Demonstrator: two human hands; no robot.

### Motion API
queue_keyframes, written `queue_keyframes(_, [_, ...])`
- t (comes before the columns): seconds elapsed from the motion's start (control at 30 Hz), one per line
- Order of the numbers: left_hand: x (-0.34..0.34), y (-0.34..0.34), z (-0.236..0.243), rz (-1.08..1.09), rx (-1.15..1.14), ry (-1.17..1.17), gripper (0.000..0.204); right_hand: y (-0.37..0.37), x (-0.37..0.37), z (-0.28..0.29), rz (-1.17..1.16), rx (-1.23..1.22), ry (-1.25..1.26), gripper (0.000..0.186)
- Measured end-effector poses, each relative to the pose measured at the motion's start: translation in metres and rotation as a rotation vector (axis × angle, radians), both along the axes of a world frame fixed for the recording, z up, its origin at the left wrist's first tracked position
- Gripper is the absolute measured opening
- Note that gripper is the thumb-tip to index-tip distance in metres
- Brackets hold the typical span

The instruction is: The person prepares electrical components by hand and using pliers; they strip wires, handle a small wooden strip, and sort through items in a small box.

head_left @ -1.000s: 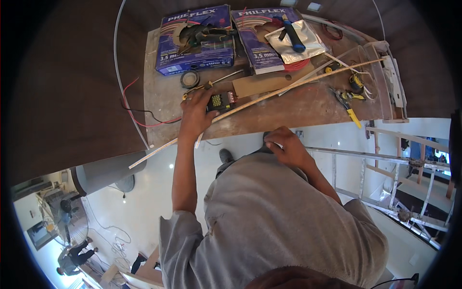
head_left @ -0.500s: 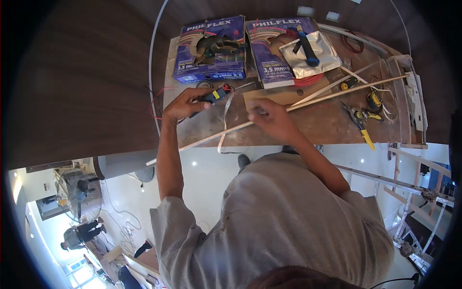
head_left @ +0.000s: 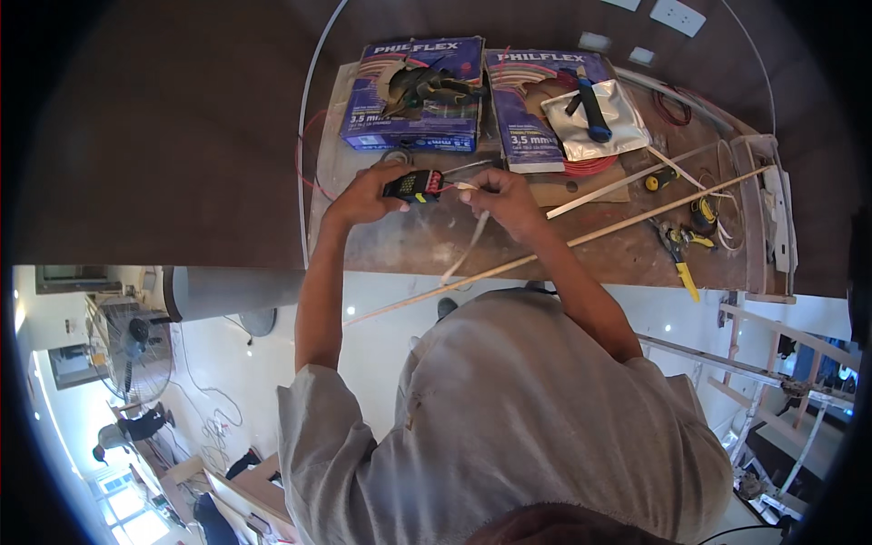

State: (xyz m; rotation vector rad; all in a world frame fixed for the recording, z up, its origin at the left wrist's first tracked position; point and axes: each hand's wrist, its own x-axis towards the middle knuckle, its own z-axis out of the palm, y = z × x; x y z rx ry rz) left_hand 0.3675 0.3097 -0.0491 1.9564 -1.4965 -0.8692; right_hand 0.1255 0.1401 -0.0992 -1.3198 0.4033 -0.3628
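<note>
My left hand (head_left: pixel 365 194) is closed around a small black box with red terminals and a yellow label (head_left: pixel 416 185), which looks like an LED driver. Its terminal end points toward my right hand (head_left: pixel 509 202), whose fingers pinch the end of a narrow white strip (head_left: pixel 478 234). Thin reddish wire shows between the box and my right fingertips; whether it joins the strip is too small to tell. From my right hand the strip hangs down toward the table's front edge. Below it, a long thin wooden stick (head_left: pixel 636 218) lies slantwise across the table, its left end past the edge.
Behind my hands stand two purple wire boxes, the left (head_left: pixel 413 143) and the right (head_left: pixel 525 113), with a silver pouch (head_left: pixel 627 125) on the latter. Right lie a screwdriver (head_left: pixel 661 178), tape measure (head_left: pixel 704 213) and yellow-handled pliers (head_left: pixel 686 275). A fan (head_left: pixel 127 350) and ladder (head_left: pixel 772 374) stand beyond.
My right hand, blurred above the stick before, now pinches the white strip beside the box. The strip is lifted with it. The box in my left hand has turned to show its dotted face.
</note>
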Motion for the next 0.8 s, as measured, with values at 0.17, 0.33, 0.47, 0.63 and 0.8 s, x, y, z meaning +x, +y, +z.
queue_keyframes(0.17, [-0.007,0.004,-0.013,0.028,-0.156,-0.401,0.073,0.001,0.004,-0.022,-0.089,-0.438,0.206,0.025])
queue_keyframes(0.33, [-0.009,0.004,-0.014,0.018,-0.109,-0.542,0.075,0.006,0.002,-0.028,-0.074,-0.487,0.362,0.027])
queue_keyframes(0.47, [-0.007,0.0,-0.02,0.022,-0.256,-0.566,0.071,0.004,0.002,-0.028,-0.061,-0.658,0.351,0.031])
queue_keyframes(0.63, [-0.043,0.021,0.011,0.086,-0.075,-0.583,0.073,0.006,0.003,-0.036,-0.207,-0.78,0.202,0.03])
queue_keyframes(0.8, [-0.056,0.024,-0.003,0.087,0.068,-0.59,0.077,0.001,-0.011,-0.027,-0.19,-0.91,0.171,0.03])
